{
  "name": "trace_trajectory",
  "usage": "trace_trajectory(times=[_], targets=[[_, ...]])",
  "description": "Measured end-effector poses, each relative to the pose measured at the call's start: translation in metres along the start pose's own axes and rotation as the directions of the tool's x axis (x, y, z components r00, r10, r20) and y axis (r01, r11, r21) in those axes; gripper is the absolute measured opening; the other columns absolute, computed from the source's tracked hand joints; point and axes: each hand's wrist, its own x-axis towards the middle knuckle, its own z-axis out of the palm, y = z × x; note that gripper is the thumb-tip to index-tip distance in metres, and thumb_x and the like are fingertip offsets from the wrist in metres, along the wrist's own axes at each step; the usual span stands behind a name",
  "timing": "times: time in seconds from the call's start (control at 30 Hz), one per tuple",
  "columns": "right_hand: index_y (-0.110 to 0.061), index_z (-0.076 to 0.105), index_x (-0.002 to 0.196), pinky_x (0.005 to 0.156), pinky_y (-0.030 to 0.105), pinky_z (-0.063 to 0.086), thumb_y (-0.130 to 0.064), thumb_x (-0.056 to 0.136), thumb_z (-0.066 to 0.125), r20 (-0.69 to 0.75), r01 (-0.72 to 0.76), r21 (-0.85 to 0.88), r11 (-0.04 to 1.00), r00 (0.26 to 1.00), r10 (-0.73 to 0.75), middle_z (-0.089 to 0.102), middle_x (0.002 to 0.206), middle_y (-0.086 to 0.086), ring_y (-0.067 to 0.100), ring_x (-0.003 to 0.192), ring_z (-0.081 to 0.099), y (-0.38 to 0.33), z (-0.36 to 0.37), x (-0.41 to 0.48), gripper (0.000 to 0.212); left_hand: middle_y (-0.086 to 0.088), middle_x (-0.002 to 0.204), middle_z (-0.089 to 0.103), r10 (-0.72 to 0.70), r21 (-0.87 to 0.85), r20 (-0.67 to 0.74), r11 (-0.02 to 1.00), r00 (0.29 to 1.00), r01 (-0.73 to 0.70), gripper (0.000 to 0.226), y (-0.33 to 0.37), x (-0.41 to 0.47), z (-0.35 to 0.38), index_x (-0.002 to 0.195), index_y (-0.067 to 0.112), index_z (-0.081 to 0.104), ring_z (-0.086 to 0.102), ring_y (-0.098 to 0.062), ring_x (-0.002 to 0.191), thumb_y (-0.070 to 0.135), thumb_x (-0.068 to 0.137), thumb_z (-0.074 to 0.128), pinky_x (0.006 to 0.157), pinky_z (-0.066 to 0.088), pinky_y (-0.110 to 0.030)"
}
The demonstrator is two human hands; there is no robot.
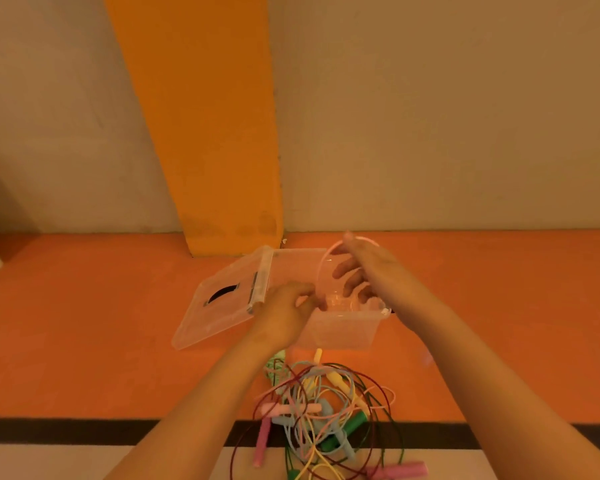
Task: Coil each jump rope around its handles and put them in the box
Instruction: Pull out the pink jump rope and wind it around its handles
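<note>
A clear plastic box (340, 332) stands on the orange floor with its hinged lid (219, 303) lying open to the left. Over the box, my left hand (284, 313) is closed around something at its rim, probably the handles of a pink jump rope. My right hand (361, 268) hovers above the box with fingers spread, and a loop of pink rope (326, 258) arcs around it. Nearer to me lies a tangled pile of jump ropes (326, 403) in pink, yellow, green, blue and dark red.
An orange pillar (222, 150) and a pale wall rise just behind the box. A black stripe (66, 432) crosses the floor near me, with white floor below it. Some ropes trail over the stripe toward the bottom edge.
</note>
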Motion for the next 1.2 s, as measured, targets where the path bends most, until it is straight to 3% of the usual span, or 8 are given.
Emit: trace_trajectory(times=[0.07,0.23,0.47,0.63,0.8,0.93,1.03,1.2], targets=[[-0.027,0.060,0.110,0.059,0.025,0.048,-0.046,0.093,0.049,0.133,-0.016,-0.105,0.994,0.991,0.030,0.065,0.096,0.001,0.013,0.073,0.062,0.008,0.001,-0.004,0.027,0.001,0.086,0.068,-0.007,-0.244,-0.090,0.970,0.996,-0.015,0.029,0.010,0.002,-0.011,0.078,0.021,0.064,0.064,-0.009,0.086,0.018,0.101,0.046,0.074,0.044,-0.012],[-0.015,0.064,0.117,0.095,0.033,0.047,-0.038,0.091,0.061,0.416,0.087,-0.458,0.885,0.901,0.127,0.064,0.113,-0.003,0.010,0.102,0.059,0.034,0.021,-0.008,0.035,-0.004,0.069,0.069,0.014,-0.626,-0.085,0.777,0.996,-0.065,0.025,0.032,-0.001,-0.022,0.084,0.010,0.063,0.068,-0.014,0.060,0.015,0.100,0.046,0.059,0.054,-0.022],[-0.010,0.059,0.088,0.067,0.027,0.056,-0.016,0.103,0.037,0.367,-0.075,-0.098,0.992,0.924,0.106,0.067,0.079,0.009,0.018,0.070,0.070,0.021,0.033,-0.011,0.027,0.004,0.118,0.065,0.091,-0.522,0.031,0.851,0.995,-0.061,0.025,0.022,0.001,-0.025,0.119,0.018,0.060,0.062,-0.006,0.105,0.015,0.095,0.057,0.086,0.048,-0.015],[-0.009,0.062,0.088,0.073,0.031,0.059,-0.020,0.101,0.041,0.071,0.055,0.264,0.963,0.995,-0.076,0.071,0.084,0.011,0.026,0.078,0.071,0.006,0.017,-0.004,0.027,0.008,0.112,0.069,0.023,-0.417,0.315,0.902,0.949,0.116,0.027,0.010,-0.006,-0.027,0.120,0.019,0.059,0.064,0.003,0.099,0.015,0.093,0.061,0.083,0.047,-0.010],[-0.005,0.063,0.097,0.080,0.031,0.057,-0.018,0.101,0.042,-0.045,0.162,0.484,0.860,0.986,-0.160,0.070,0.093,0.014,0.027,0.092,0.070,0.002,0.011,-0.001,0.025,-0.007,0.092,0.069,-0.060,-0.306,0.321,0.938,0.945,0.164,0.022,0.004,-0.006,-0.022,0.101,0.006,0.061,0.067,-0.004,0.075,0.014,0.104,0.040,0.072,0.052,-0.018],[-0.017,0.062,0.121,0.091,0.029,0.050,-0.022,0.089,0.062,0.197,-0.020,0.166,0.986,0.980,-0.013,0.068,0.113,-0.001,0.013,0.108,0.063,0.014,0.005,-0.002,0.032,-0.007,0.077,0.068,-0.017,-0.517,0.078,0.854,0.997,0.055,0.026,0.014,-0.001,-0.025,0.089,0.007,0.063,0.067,-0.007,0.062,0.011,0.102,0.041,0.059,0.052,-0.020],[-0.023,0.062,0.118,0.091,0.026,0.047,-0.022,0.094,0.059,0.549,-0.075,-0.251,0.965,0.810,0.205,0.065,0.117,-0.007,0.009,0.109,0.059,0.028,0.012,-0.011,0.024,-0.006,0.075,0.068,0.051,-0.610,-0.038,0.790,0.998,-0.064,0.023,0.028,-0.002,-0.028,0.090,0.006,0.065,0.068,-0.011,0.064,0.012,0.100,0.046,0.057,0.051,-0.018],[-0.006,0.063,0.093,0.078,0.028,0.055,-0.018,0.103,0.038,0.325,-0.110,-0.333,0.937,0.919,0.224,0.067,0.092,0.010,0.013,0.077,0.063,0.036,0.018,-0.005,0.029,0.014,0.109,0.068,0.066,-0.511,0.042,0.859,0.997,-0.036,0.025,0.029,-0.002,-0.028,0.119,0.015,0.061,0.063,-0.008,0.105,0.016,0.093,0.060,0.087,0.048,-0.016]])
